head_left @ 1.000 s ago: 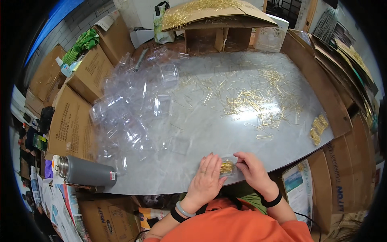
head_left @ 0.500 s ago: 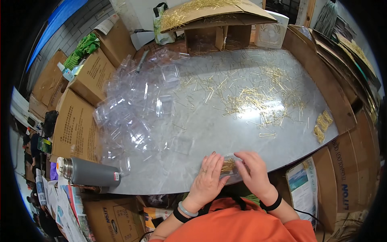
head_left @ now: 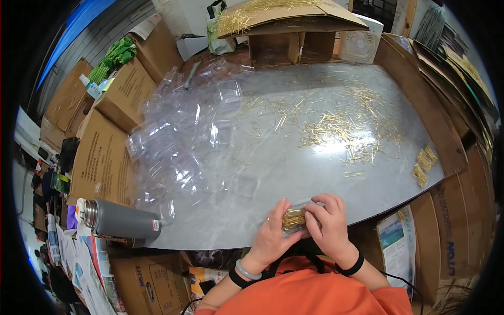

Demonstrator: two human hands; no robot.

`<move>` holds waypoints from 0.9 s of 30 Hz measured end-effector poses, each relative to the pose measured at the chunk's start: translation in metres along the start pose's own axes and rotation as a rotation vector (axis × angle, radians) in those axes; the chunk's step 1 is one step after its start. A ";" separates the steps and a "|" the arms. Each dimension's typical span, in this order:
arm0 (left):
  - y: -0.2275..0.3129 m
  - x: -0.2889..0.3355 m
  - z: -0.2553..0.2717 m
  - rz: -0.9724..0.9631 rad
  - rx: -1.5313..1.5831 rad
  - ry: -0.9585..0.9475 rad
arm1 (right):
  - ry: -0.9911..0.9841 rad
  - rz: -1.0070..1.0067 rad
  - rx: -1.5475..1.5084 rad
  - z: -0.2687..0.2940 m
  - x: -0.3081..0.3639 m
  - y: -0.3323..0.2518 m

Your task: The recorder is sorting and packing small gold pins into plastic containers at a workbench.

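A small clear plastic box [head_left: 301,205] sits between my two hands at the table's near edge, with a bundle of gold wire hooks [head_left: 293,219] in it. My left hand [head_left: 273,231] grips the box's left side, fingers along its far corner and thumb at the near side. From the right, my right hand [head_left: 329,220] holds the box with bent fingers, the thumb by the hooks. Loose gold hooks [head_left: 341,131] are strewn beyond my hands. Many empty clear plastic boxes [head_left: 178,136] lie heaped on the left of the grey table [head_left: 273,173].
A grey thermos [head_left: 123,218] lies on its side at the table's left edge. Cardboard boxes [head_left: 100,157] wall the left, and a cardboard strip [head_left: 420,100] borders the right. Two gold hook bundles [head_left: 424,165] lie near the right edge. A white fan [head_left: 361,41] stands at the back.
My left fingers have drawn back from over the hooks to the box's side, so more of the bundle shows. The box looks tilted upward now. The whole view has shifted slightly.
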State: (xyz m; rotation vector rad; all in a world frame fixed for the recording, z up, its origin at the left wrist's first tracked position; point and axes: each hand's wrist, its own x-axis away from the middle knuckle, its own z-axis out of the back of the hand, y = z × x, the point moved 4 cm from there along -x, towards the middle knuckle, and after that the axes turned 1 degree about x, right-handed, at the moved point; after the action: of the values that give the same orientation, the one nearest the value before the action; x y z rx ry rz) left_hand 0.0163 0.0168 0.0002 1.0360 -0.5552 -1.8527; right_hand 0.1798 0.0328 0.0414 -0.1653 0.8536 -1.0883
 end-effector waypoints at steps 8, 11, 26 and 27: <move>-0.001 0.002 0.000 -0.066 -0.053 0.000 | -0.114 -0.154 -0.213 -0.010 0.006 0.009; -0.005 0.003 -0.002 -0.035 -0.014 -0.002 | -0.240 0.059 -0.007 -0.006 0.010 0.004; -0.003 0.005 0.006 -0.015 0.034 0.048 | -0.315 0.171 0.047 -0.012 0.016 -0.009; -0.005 0.005 0.003 -0.029 0.044 0.057 | -0.328 0.168 0.045 -0.019 0.017 -0.008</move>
State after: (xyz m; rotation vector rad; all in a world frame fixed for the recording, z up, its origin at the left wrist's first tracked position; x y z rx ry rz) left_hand 0.0098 0.0145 -0.0036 1.1276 -0.5522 -1.8374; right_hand 0.1642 0.0196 0.0234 -0.2235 0.5377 -0.8910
